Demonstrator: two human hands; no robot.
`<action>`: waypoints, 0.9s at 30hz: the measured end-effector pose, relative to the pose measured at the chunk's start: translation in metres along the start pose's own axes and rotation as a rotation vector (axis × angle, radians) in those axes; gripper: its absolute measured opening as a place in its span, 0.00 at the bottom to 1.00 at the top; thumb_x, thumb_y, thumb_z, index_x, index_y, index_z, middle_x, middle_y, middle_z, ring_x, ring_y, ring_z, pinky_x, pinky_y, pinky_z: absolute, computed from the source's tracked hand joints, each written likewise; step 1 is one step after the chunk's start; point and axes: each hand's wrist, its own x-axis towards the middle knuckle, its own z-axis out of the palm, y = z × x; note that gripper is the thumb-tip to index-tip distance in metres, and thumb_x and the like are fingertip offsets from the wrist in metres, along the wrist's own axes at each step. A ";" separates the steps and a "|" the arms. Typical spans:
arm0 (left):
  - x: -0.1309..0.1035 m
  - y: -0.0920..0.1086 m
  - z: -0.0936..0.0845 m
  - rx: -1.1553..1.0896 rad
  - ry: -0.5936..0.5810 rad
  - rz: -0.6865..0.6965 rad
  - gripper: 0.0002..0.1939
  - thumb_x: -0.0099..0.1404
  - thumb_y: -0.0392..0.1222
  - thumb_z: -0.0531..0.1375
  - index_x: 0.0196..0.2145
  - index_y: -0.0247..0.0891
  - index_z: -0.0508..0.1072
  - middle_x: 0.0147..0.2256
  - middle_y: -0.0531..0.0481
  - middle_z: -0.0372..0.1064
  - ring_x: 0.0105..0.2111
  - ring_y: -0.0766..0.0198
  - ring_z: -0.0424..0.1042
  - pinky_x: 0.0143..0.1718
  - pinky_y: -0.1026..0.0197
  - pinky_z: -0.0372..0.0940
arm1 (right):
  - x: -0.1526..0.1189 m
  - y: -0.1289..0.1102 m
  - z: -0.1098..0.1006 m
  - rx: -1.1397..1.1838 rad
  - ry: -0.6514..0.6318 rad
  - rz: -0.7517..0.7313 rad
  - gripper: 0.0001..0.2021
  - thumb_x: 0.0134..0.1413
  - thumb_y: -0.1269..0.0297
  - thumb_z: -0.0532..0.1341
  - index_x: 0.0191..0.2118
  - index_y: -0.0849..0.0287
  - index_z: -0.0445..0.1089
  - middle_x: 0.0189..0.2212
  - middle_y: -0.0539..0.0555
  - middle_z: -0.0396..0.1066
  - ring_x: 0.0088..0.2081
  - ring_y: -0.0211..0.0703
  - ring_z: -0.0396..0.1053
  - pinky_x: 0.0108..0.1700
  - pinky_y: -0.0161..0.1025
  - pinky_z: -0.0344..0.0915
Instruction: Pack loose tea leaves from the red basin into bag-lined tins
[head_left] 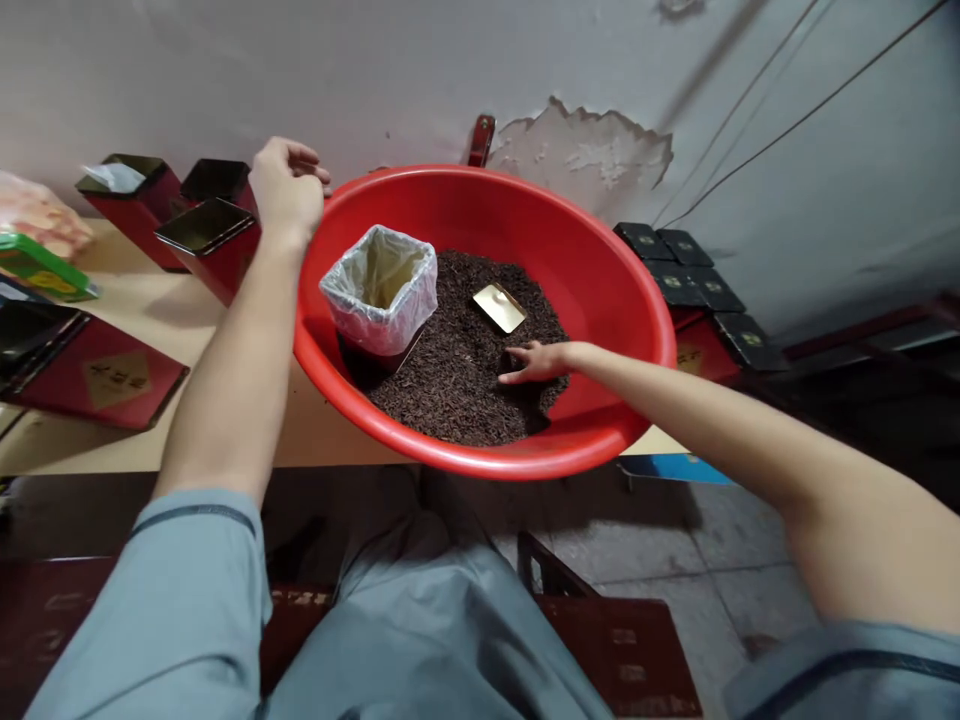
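Observation:
A large red plastic basin (pixel 600 250) holds a heap of dark loose tea leaves (pixel 450 380). My right hand (pixel 540 362) is down at the leaves on the right side, fingers spread, with some fingertips hidden among them. Just above it lies a small gold metal lid (pixel 500 307) on the heap. On the basin's left side stands a square tin (pixel 386 355) lined with a clear plastic bag (pixel 382 290) folded over its rim. My left hand (pixel 289 190) hovers by the basin's upper left rim, fingers loosely bent and apart, holding nothing I can see.
Open red tins (pixel 210 245) stand left of the basin, and another tin (pixel 112 365) lies on its side on the table (pixel 45 445). A green box (pixel 45 268) is at far left. Right of the basin are several dark-lidded tins (pixel 679 265). A peeling wall (pixel 585 150) rises behind.

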 end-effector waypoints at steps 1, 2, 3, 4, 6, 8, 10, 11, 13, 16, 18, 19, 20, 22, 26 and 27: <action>0.004 -0.007 0.008 0.035 0.006 0.002 0.15 0.68 0.22 0.53 0.48 0.34 0.68 0.44 0.56 0.79 0.40 0.74 0.76 0.52 0.62 0.73 | -0.002 -0.002 0.008 0.036 -0.040 0.018 0.56 0.56 0.25 0.60 0.80 0.54 0.47 0.78 0.70 0.45 0.74 0.74 0.55 0.71 0.66 0.58; 0.006 -0.014 0.013 0.064 -0.037 0.027 0.14 0.69 0.22 0.52 0.48 0.33 0.68 0.44 0.55 0.79 0.41 0.73 0.75 0.54 0.61 0.72 | -0.002 -0.005 0.015 0.077 -0.092 0.032 0.59 0.56 0.23 0.58 0.81 0.55 0.41 0.79 0.70 0.39 0.76 0.74 0.49 0.74 0.66 0.53; 0.006 -0.021 0.016 0.094 -0.087 0.049 0.13 0.70 0.23 0.52 0.47 0.32 0.69 0.44 0.54 0.80 0.41 0.72 0.75 0.54 0.61 0.72 | -0.002 -0.010 0.019 0.110 -0.136 0.045 0.61 0.55 0.21 0.56 0.81 0.55 0.37 0.80 0.70 0.34 0.77 0.74 0.44 0.75 0.66 0.50; 0.005 -0.028 0.017 0.128 -0.127 0.080 0.12 0.70 0.24 0.53 0.46 0.31 0.71 0.44 0.53 0.80 0.41 0.71 0.74 0.56 0.60 0.71 | -0.002 -0.014 0.022 0.131 -0.151 0.048 0.62 0.54 0.20 0.55 0.82 0.55 0.37 0.80 0.70 0.32 0.77 0.76 0.42 0.75 0.67 0.49; 0.002 -0.037 0.015 0.197 -0.183 0.129 0.12 0.69 0.25 0.54 0.45 0.31 0.74 0.43 0.51 0.81 0.42 0.68 0.75 0.58 0.59 0.70 | -0.003 -0.021 0.025 0.140 -0.169 0.055 0.65 0.49 0.17 0.56 0.81 0.54 0.39 0.80 0.71 0.29 0.77 0.78 0.41 0.74 0.70 0.49; 0.000 -0.042 0.014 0.256 -0.200 0.157 0.14 0.66 0.26 0.55 0.44 0.31 0.77 0.43 0.49 0.82 0.44 0.64 0.77 0.58 0.59 0.70 | -0.006 -0.025 0.026 0.136 -0.199 0.043 0.67 0.45 0.16 0.58 0.81 0.52 0.41 0.80 0.71 0.28 0.77 0.79 0.41 0.73 0.70 0.51; 0.002 -0.045 0.014 0.288 -0.221 0.165 0.15 0.64 0.28 0.55 0.44 0.34 0.79 0.43 0.47 0.82 0.47 0.59 0.79 0.58 0.57 0.70 | -0.010 -0.024 0.027 0.137 -0.229 -0.012 0.68 0.41 0.16 0.61 0.80 0.51 0.44 0.80 0.71 0.29 0.77 0.79 0.43 0.72 0.69 0.55; 0.004 -0.046 0.015 0.297 -0.226 0.172 0.16 0.63 0.29 0.56 0.44 0.35 0.79 0.43 0.46 0.82 0.48 0.57 0.79 0.59 0.56 0.69 | -0.012 -0.023 0.028 0.135 -0.237 -0.050 0.68 0.39 0.17 0.63 0.80 0.50 0.45 0.79 0.71 0.31 0.77 0.79 0.44 0.71 0.68 0.56; 0.008 -0.049 0.017 0.312 -0.230 0.191 0.17 0.61 0.31 0.56 0.44 0.36 0.80 0.43 0.45 0.83 0.50 0.53 0.79 0.61 0.53 0.67 | -0.015 -0.021 0.030 0.118 -0.236 -0.119 0.69 0.36 0.20 0.68 0.79 0.52 0.48 0.78 0.72 0.37 0.75 0.78 0.49 0.70 0.66 0.59; 0.011 -0.052 0.019 0.333 -0.233 0.201 0.17 0.60 0.32 0.56 0.43 0.38 0.81 0.43 0.43 0.83 0.51 0.51 0.78 0.64 0.51 0.65 | -0.015 -0.020 0.032 0.079 -0.211 -0.146 0.67 0.39 0.25 0.71 0.79 0.55 0.49 0.77 0.74 0.41 0.72 0.79 0.56 0.68 0.65 0.61; 0.011 -0.053 0.020 0.347 -0.241 0.204 0.17 0.59 0.32 0.56 0.42 0.38 0.81 0.44 0.43 0.83 0.51 0.51 0.77 0.64 0.51 0.64 | -0.015 -0.020 0.033 0.073 -0.183 -0.168 0.61 0.43 0.30 0.71 0.77 0.56 0.53 0.74 0.74 0.49 0.69 0.76 0.62 0.66 0.63 0.65; 0.011 -0.053 0.020 0.353 -0.245 0.209 0.17 0.59 0.32 0.56 0.42 0.38 0.81 0.44 0.43 0.82 0.51 0.51 0.77 0.64 0.51 0.64 | -0.014 -0.021 0.033 0.078 -0.163 -0.200 0.57 0.44 0.33 0.71 0.76 0.57 0.56 0.72 0.73 0.55 0.67 0.74 0.65 0.64 0.61 0.68; 0.010 -0.052 0.020 0.360 -0.250 0.214 0.17 0.59 0.32 0.56 0.42 0.37 0.81 0.45 0.42 0.82 0.51 0.51 0.77 0.64 0.51 0.64 | -0.014 -0.021 0.034 0.084 -0.142 -0.244 0.53 0.46 0.37 0.72 0.73 0.58 0.60 0.68 0.72 0.61 0.64 0.71 0.68 0.62 0.58 0.69; 0.010 -0.052 0.019 0.372 -0.262 0.219 0.18 0.58 0.32 0.56 0.42 0.36 0.81 0.45 0.42 0.82 0.51 0.51 0.77 0.64 0.52 0.64 | -0.012 -0.020 0.034 0.092 -0.093 -0.337 0.46 0.46 0.43 0.72 0.69 0.59 0.66 0.61 0.68 0.70 0.60 0.67 0.72 0.61 0.53 0.71; 0.012 -0.053 0.020 0.386 -0.278 0.216 0.18 0.58 0.33 0.56 0.43 0.36 0.81 0.45 0.42 0.81 0.52 0.51 0.76 0.64 0.52 0.64 | -0.005 -0.021 0.032 0.072 0.002 -0.468 0.38 0.49 0.53 0.72 0.65 0.60 0.71 0.59 0.66 0.75 0.57 0.64 0.74 0.61 0.50 0.69; 0.013 -0.054 0.020 0.384 -0.277 0.218 0.18 0.58 0.33 0.56 0.42 0.37 0.81 0.45 0.42 0.81 0.52 0.50 0.75 0.64 0.52 0.63 | -0.003 -0.022 0.031 0.058 0.031 -0.500 0.37 0.50 0.55 0.72 0.65 0.61 0.71 0.58 0.66 0.75 0.57 0.63 0.74 0.61 0.50 0.69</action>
